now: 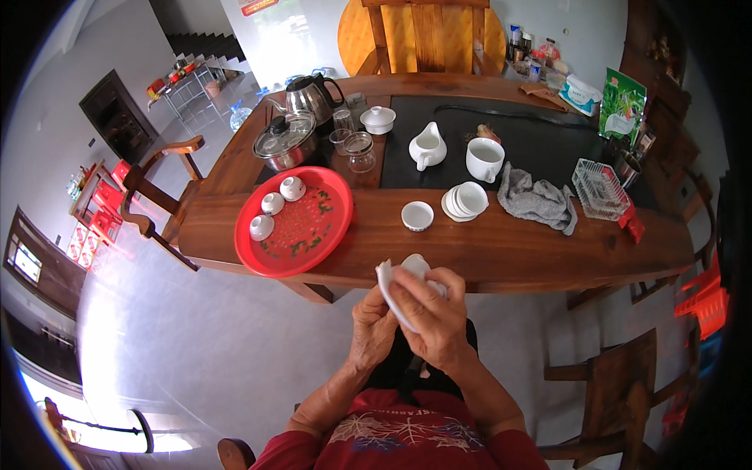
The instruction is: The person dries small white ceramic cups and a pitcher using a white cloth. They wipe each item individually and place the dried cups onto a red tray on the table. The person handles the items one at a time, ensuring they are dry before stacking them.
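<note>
Just off the table's near edge, my hands meet around a thin, folded white tissue [391, 294]. A rounded white porcelain piece [416, 265] shows above my fingers; its exact shape is mostly covered. My left hand [374, 325] is closed on the porcelain's lower left side, fingers partly hidden. My right hand [431, 313] presses the tissue against it with bent fingers. Ahead on the table are a small white teacup [417, 216] and several stacked white cups [465, 201]. A red round tray [345, 205] to the left carries three small white cups [272, 204].
The wooden table [376, 258] has a dark inset tray with a white pitcher [427, 147], a mug [485, 159] and a lidded bowl [377, 120]. A grey cloth [537, 197] and clear rack [601, 189] lie right. Pot [285, 141], kettle [307, 100] and glasses stand left.
</note>
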`<state>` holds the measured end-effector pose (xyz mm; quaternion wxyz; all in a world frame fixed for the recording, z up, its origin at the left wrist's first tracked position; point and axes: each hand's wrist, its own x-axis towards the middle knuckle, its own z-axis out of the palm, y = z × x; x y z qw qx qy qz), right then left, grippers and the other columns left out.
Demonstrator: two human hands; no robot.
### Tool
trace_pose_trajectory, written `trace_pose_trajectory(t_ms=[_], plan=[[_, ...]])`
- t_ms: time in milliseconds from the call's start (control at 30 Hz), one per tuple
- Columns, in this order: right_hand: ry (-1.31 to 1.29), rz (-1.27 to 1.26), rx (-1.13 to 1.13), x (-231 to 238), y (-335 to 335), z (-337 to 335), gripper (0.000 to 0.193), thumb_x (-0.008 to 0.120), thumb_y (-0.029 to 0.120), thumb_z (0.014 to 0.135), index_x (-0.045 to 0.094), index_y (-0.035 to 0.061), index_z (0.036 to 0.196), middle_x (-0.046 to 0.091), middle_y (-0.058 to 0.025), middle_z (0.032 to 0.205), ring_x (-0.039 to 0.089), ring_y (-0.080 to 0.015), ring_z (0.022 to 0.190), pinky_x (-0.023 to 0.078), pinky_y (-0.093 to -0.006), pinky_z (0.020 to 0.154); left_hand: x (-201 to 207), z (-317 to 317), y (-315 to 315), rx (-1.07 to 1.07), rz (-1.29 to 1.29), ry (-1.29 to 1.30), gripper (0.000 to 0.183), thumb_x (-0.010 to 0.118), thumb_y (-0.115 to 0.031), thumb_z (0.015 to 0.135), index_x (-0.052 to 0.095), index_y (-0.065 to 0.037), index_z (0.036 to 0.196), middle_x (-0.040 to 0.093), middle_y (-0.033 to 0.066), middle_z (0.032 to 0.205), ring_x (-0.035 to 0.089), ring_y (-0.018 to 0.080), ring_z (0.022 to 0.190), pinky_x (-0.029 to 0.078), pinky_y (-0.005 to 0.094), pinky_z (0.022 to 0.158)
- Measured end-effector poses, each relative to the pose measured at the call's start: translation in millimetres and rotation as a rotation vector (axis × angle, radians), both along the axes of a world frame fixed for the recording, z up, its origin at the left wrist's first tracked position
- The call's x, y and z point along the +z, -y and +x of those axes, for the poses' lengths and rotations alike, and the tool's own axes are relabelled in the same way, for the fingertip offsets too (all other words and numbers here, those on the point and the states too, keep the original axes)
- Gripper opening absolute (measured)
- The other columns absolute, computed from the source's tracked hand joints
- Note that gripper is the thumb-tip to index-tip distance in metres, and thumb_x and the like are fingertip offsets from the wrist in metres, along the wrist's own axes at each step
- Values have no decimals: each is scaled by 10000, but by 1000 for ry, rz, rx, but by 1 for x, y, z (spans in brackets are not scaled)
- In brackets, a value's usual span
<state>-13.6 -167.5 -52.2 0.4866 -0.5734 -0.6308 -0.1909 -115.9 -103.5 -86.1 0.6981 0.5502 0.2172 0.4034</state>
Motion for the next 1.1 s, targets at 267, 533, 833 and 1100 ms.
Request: trace_pose_trajectory(t_ms=[267,533,833,1100], plan=[[-330,10,62,-4,-1,17,407,649,37,697,616,12,1101,603,-103,1127,512,-289,896,443,-362,795,-4,-5,7,-115,-55,189,138,572,-76,906,588,-1,1020,625,27,927,547,63,832,455,217,749],[37,12,51,-14,3,4,391,703,77,657,649,37,1042,594,-48,1145,514,-271,876,451,-350,772,-12,-7,4,-103,-243,160,216,553,-95,910,562,6,1101,623,82,1031,595,154,950,486,296,828],[-1050,-120,341,-25,10,19,311,571,79,869,573,0,1170,613,-61,1004,541,-112,803,439,-237,687,0,-2,7,-253,-264,373,165,521,-95,929,551,-1,1061,607,80,1049,577,162,984,464,348,917],[-1233,-288,643,-17,19,46,263,579,70,868,605,-42,1105,622,-15,845,536,-58,733,428,-200,636,6,-11,-20,-632,-517,264,208,502,-120,934,554,10,1088,620,117,1033,616,233,980,548,436,829]])
